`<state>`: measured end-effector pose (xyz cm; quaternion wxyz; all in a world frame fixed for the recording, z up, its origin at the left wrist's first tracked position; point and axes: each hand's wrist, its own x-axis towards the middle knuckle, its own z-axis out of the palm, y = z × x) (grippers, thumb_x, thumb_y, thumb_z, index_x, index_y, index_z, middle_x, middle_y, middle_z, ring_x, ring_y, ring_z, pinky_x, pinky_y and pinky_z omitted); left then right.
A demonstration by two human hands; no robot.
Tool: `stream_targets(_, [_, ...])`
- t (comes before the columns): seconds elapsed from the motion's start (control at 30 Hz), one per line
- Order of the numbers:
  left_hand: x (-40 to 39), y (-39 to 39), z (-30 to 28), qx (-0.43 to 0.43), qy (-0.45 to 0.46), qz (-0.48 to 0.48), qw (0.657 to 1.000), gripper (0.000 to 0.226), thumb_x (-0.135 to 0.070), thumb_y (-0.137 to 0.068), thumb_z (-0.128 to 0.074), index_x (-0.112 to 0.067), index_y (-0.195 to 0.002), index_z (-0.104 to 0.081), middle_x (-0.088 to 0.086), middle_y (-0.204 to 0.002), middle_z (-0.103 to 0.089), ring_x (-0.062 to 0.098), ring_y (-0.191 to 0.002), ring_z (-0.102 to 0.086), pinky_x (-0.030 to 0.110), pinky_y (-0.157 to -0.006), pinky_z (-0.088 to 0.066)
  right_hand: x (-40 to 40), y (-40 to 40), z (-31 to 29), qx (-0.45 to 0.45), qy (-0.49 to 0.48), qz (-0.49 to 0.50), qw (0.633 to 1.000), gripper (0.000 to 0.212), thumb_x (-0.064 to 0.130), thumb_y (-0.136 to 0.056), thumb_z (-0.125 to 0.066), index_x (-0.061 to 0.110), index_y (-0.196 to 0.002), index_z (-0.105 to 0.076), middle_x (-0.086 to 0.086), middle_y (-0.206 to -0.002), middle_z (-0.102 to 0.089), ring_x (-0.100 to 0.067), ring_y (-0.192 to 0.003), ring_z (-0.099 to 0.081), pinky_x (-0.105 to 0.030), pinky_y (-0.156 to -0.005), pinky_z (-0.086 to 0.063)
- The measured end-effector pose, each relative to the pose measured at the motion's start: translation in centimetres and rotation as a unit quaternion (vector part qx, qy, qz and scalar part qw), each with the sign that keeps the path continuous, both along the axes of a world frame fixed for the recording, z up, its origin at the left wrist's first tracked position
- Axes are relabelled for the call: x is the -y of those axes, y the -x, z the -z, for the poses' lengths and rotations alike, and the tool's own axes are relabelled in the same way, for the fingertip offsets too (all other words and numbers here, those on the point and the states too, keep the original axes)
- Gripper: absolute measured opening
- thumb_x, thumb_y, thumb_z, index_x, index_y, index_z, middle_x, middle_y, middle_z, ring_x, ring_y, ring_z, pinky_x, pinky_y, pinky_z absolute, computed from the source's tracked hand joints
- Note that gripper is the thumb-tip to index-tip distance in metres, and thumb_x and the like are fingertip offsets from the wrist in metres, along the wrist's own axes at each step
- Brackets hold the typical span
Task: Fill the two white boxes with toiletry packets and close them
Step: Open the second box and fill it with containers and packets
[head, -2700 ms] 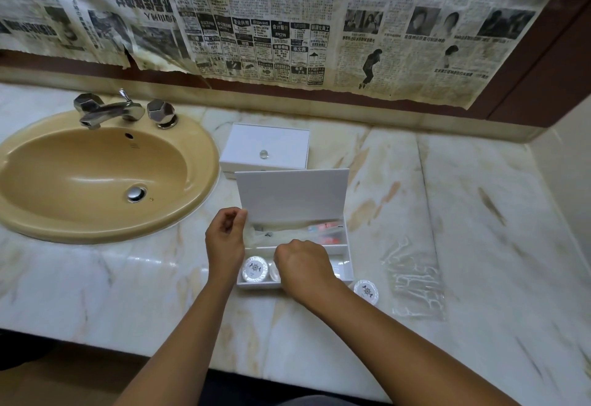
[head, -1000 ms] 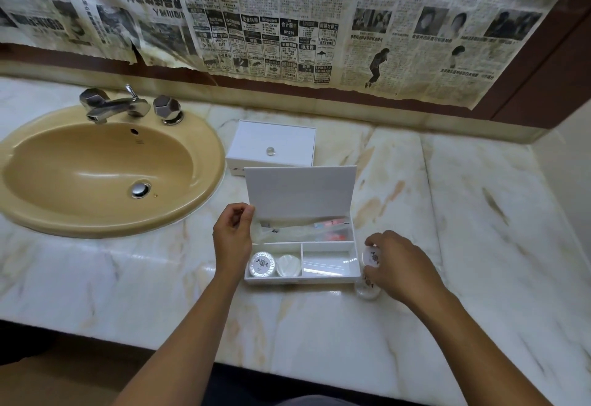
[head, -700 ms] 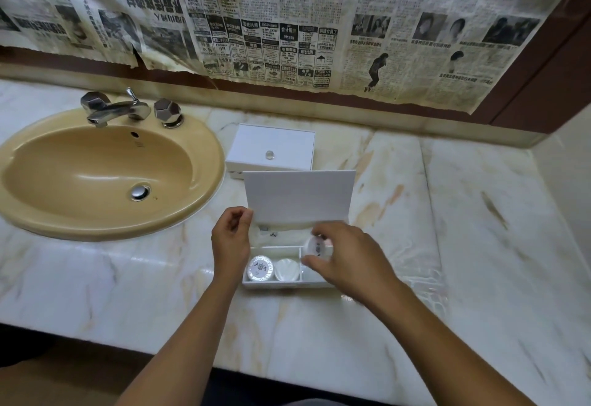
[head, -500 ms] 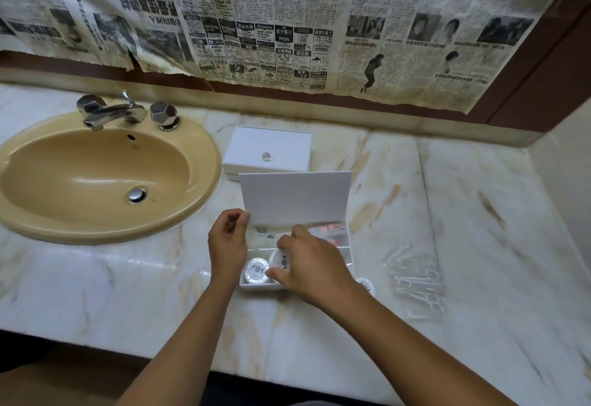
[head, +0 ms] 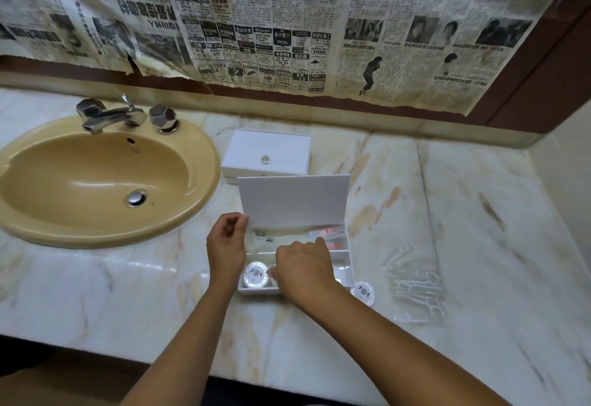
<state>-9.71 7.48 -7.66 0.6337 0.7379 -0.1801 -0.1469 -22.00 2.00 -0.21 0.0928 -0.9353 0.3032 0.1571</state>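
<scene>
1. Since half a second ago the right hand (head: 303,273) has gone lower into the front of the open box (head: 347,266), and now it covers the middle compartment; its fingers are curled down inside, but I cannot tell if they pinch something.
2. One round packet (head: 362,292) lies on the worktop (head: 479,213) near its front edge, just beside the front right corner of the open box.
3. A clear plastic bag (head: 415,287) lies flat to the right of this packet.
4. Another round packet (head: 255,274) sits in the front left compartment of the open box.
5. The left hand (head: 225,245) is at the left side of the box, and its fingers pinch the lower left corner of the lid (head: 294,201), which stands upright.
6. Long packets (head: 329,236) with red print lie in the back compartment.
7. Behind the lid stands the closed box (head: 265,156), with a small knob on top, near the back edge.
8. A yellow sink (head: 96,178) with a metal tap (head: 108,114) is at the left end of the worktop.
9. Old newspaper (head: 287,28) covers the wall behind.
</scene>
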Motion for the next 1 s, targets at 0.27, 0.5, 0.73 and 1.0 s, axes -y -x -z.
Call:
stream_targets(0.27, [0.0,0.0,0.1,0.006,0.0,0.002,1.0,0.008,-0.011,-0.094,-0.059,-0.009,-0.086,-0.062,-0.004,-0.078,-0.064,-0.008,-0.067,-0.057,0.007,-0.065,-0.043,0.3,-0.2,-0.3,-0.022,-0.009,-0.011,1.0,0.036,0.006,-0.085,-0.058,0.011,-0.12,-0.052,-0.01,-0.117,-0.059,-0.028,-0.11,-0.056,-0.039,-0.105,-0.028])
stream_targets(0.5, [0.0,-0.1,0.2,0.003,-0.005,0.003,1.0,0.012,-0.012,-0.094,-0.06,-0.016,-0.083,-0.062,-0.005,-0.078,-0.064,-0.006,-0.068,-0.057,0.008,-0.066,-0.044,0.3,-1.1,0.0,-0.062,0.011,-0.037,0.997,0.036,0.01,-0.087,-0.057,0.016,-0.122,-0.052,-0.005,-0.121,-0.058,-0.024,-0.113,-0.055,-0.036,-0.101,-0.031])
stream_targets(0.73, [-0.1,-0.2,0.3,0.004,-0.006,0.002,1.0,0.007,-0.013,-0.094,-0.06,-0.01,-0.088,-0.063,-0.005,-0.079,-0.064,-0.006,-0.069,-0.058,0.007,-0.066,-0.044,0.4,0.0,0.4,0.021,-0.012,-0.012,1.0,0.019,0.002,-0.083,-0.058,0.015,-0.097,-0.055,-0.011,-0.108,-0.062,-0.031,-0.103,-0.058,-0.036,-0.095,-0.034])
stream_targets(1.0, [-0.1,-0.3,0.5,0.0,-0.001,0.004,1.0,0.007,-0.013,-0.094,-0.06,-0.011,-0.087,-0.063,-0.004,-0.079,-0.064,-0.006,-0.069,-0.057,0.007,-0.067,-0.044,1.6,3.6,0.8,0.211,-0.054,0.075,0.973,0.031,0.039,-0.093,-0.053,0.018,-0.113,-0.066,-0.001,-0.112,-0.066,-0.024,-0.106,-0.059,-0.031,-0.09,-0.04])
